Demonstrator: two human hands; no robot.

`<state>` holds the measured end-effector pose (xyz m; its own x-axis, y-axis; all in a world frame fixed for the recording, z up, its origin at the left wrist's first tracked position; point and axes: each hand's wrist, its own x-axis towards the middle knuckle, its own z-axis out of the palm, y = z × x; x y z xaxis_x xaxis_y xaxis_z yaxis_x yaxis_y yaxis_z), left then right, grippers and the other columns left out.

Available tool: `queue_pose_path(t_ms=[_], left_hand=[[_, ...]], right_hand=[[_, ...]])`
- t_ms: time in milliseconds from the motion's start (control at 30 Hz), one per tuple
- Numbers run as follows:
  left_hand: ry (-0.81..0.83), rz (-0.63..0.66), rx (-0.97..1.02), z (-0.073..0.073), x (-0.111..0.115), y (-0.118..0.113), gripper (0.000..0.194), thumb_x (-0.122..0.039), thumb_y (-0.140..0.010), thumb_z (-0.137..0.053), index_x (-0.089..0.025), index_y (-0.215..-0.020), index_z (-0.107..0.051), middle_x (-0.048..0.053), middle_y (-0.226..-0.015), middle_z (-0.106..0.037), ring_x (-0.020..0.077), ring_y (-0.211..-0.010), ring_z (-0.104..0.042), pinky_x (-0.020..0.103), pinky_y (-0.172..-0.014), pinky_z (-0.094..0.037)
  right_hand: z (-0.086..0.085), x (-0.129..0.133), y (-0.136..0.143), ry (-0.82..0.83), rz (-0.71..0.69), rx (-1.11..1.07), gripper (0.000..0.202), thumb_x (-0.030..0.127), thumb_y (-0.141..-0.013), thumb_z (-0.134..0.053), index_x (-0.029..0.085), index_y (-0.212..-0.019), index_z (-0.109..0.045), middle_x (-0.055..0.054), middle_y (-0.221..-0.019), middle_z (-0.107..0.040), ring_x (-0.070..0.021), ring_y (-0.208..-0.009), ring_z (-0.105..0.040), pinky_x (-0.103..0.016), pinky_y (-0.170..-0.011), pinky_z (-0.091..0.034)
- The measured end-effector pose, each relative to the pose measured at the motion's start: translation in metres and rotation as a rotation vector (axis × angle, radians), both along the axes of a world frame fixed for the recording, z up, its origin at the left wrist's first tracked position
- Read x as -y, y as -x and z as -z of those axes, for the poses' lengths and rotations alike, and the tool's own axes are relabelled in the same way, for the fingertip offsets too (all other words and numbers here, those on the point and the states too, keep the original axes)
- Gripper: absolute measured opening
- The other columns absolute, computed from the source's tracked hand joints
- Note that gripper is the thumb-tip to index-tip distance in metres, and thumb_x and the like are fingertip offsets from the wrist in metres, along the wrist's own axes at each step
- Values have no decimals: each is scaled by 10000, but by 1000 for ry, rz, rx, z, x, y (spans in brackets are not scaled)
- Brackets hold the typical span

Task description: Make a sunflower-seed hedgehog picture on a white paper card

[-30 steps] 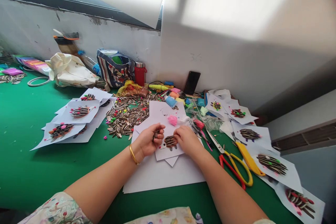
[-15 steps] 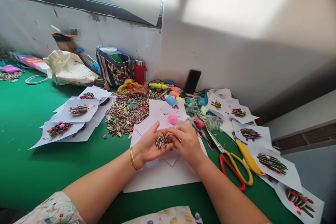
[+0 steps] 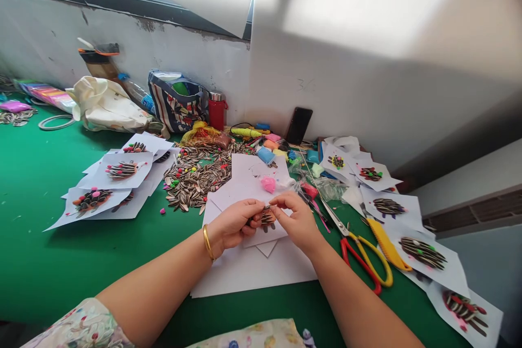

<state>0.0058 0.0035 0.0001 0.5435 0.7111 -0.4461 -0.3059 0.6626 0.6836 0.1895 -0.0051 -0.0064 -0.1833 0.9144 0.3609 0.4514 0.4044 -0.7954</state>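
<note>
My left hand (image 3: 236, 223) is curled closed over the striped sunflower seeds, which its fingers now mostly hide. Its thumb and forefinger meet my right hand (image 3: 297, 220), which pinches at a small sunflower seed (image 3: 267, 207) between the fingertips. Just beneath them, a seed picture (image 3: 268, 220) with a brown body and dark seeds lies on white paper (image 3: 244, 277), partly covered by my hands. Beyond the hands, a lump of pink clay (image 3: 268, 184) rests on the paper. A loose heap of sunflower seeds (image 3: 199, 179) with coloured bits spreads to the left.
Finished-looking seed pictures lie in a stack (image 3: 122, 171) at left and in a row (image 3: 422, 253) at right. Scissors (image 3: 362, 261) and a yellow-handled tool (image 3: 387, 244) lie right of my forearm. A phone (image 3: 299, 126), red bottle (image 3: 216, 111) and striped bag (image 3: 178, 102) stand at the wall.
My left hand has turned over and closed from an open palm showing the seeds. My right hand has drawn slightly right, and the seed picture beneath now shows.
</note>
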Motion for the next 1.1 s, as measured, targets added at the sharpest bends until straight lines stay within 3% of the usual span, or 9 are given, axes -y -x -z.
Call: queue_pose_path(t_ms=[267, 400, 533, 1100], left_hand=[[-119, 16, -169, -3, 1, -1, 297, -393, -786, -672, -162, -711, -501, -55, -613, -383, 35, -472, -312, 138, -373, -109], [-113, -107, -182, 2, -6, 2, 260, -392, -800, -654, -152, -781, -555, -62, -607, -382, 30, -454, -291, 138, -373, -134], [-88, -213, -171, 6, -13, 4, 207, -337, -797, -647, -152, -787, -554, -64, -598, -375, 35, -454, -301, 139, -366, -142], [-73, -222, -124, 8, -14, 3, 180, -299, -785, -654, -141, -790, -569, -62, -596, -390, 31, -450, -310, 127, -358, -146]], right_hand=[[-5, -1, -8, -78, -43, 115, 93, 216, -873, -600, 227, -814, -671, -34, -840, -643, -206, -875, -576, -350, -808, -444], [-2, -8, -19, -17, 41, 284, 121, 187, -838, -600, 206, -724, -637, -20, -772, -642, -192, -811, -561, -320, -753, -412], [5, -14, -24, 82, 35, 493, 125, 171, -824, -603, 203, -724, -671, -19, -780, -656, -182, -806, -555, -297, -738, -380], [12, -16, -8, 53, 30, 741, 111, 205, -880, -619, 206, -817, -710, -28, -814, -693, -187, -831, -569, -295, -728, -330]])
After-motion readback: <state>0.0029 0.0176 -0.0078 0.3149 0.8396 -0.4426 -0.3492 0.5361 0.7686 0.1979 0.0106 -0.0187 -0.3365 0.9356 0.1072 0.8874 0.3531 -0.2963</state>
